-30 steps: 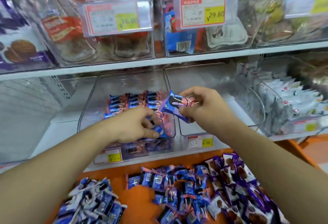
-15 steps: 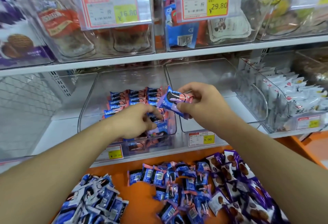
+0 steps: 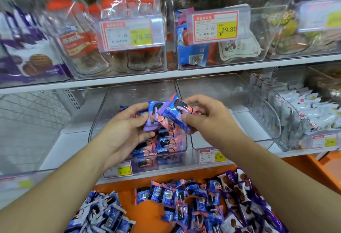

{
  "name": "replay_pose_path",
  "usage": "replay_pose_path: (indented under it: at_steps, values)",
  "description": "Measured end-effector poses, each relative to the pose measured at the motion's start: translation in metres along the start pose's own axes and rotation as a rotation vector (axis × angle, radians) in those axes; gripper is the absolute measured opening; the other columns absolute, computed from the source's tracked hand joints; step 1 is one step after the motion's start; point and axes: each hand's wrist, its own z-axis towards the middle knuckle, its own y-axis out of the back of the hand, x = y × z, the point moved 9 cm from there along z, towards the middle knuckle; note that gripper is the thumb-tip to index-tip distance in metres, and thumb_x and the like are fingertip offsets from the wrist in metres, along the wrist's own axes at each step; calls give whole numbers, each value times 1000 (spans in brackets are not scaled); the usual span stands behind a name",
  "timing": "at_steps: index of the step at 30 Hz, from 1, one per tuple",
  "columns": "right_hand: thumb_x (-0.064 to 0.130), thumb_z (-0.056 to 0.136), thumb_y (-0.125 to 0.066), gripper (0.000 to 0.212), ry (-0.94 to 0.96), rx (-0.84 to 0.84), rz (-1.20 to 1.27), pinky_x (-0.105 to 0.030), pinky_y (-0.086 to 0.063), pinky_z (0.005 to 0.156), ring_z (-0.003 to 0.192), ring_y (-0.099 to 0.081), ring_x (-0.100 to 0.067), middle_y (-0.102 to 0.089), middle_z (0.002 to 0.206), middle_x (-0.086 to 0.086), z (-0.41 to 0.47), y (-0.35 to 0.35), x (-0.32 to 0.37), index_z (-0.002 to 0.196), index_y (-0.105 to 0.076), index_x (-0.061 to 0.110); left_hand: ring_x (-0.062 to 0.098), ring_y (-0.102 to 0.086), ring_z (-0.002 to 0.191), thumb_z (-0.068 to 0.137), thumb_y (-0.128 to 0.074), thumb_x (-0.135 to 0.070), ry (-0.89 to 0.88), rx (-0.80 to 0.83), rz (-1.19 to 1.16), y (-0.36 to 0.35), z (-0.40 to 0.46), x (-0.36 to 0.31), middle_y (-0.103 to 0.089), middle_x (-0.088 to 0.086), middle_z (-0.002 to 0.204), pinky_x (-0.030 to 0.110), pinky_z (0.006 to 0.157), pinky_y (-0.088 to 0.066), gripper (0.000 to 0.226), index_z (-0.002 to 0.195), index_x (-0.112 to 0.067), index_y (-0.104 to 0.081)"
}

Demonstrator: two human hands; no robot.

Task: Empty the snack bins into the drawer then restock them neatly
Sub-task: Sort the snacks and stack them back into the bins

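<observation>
**A:** How far along can this be called? The middle bin (image 3: pixel 137 118) on the lower shelf (image 3: pixel 70 146) is only partly restocked, packets stood up in rows toward its front. The bin right of it (image 3: pixel 221 107) looks to have nothing in it yet.

**B:** Roughly halfway at best, going by that. Plenty is left lying in the orange drawer (image 3: pixel 147 212): blue-and-pink packets (image 3: pixel 177 194) in the middle, a purple pile (image 3: pixel 238 188) to the right, a blue-and-white heap (image 3: pixel 103 212) on the left.

**A:** And the hands? One packet (image 3: pixel 154 116) is pinched by the left hand (image 3: pixel 125 129), thumb curled over its front. A second packet (image 3: pixel 177 112) is gripped by the right hand (image 3: pixel 204 116), fingers curled around it. Both are held just above the middle bin, touching each other.

**B:** Nothing much in the way, it's judged. The upper shelf (image 3: pixel 166 75) hangs over the bin mouth, so clearance looks tight. Price tags (image 3: pixel 127 33) are clipped on the fronts of the upper bins. The white packets (image 3: pixel 302 111) off to the right are probably best left alone.
</observation>
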Motion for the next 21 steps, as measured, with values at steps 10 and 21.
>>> replay_pose_path:
  at_steps: [10,21]
  values:
    - [4,93,-74,19,-18,-44,-33,-42,-61,66,65,-68,-15,-78,85,-7,2,12,-6,104,-73,19,29,-64,96,91,-72,-5,-63,-28,382,3,6,-13,-76,11,113,36,93,-49,35,120,-25,-75]
    - [9,91,-77,17,-32,-97,-116,-49,-64,72,69,-71,-15,-78,84,-2,8,21,-16,99,-73,23,40,-66,77,73,-88,-20,-46,6,797,4,21,13,-65,10,84,50,86,-57,51,114,-46,-71]
